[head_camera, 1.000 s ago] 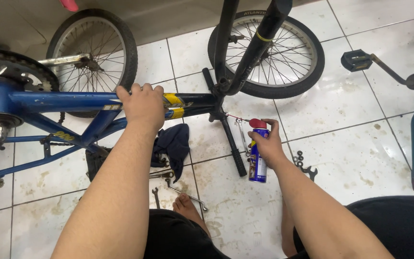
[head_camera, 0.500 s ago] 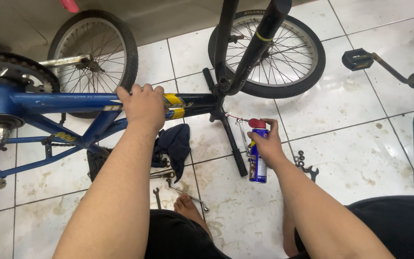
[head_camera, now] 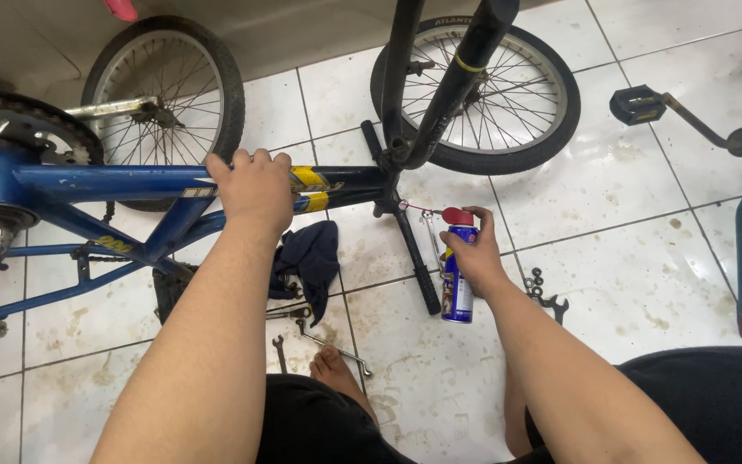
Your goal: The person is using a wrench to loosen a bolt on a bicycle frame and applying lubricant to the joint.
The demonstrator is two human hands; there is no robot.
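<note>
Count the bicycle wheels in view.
2, maybe more hidden: rear wheel top left behind the blue frame; front wheel top centre. A dark curve at the top right corner is unclear.

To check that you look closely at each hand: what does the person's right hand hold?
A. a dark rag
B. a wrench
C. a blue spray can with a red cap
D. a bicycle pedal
C: the right hand wraps around the blue spray can, a finger on its red cap, while the left hand grips the blue bicycle frame.
</note>
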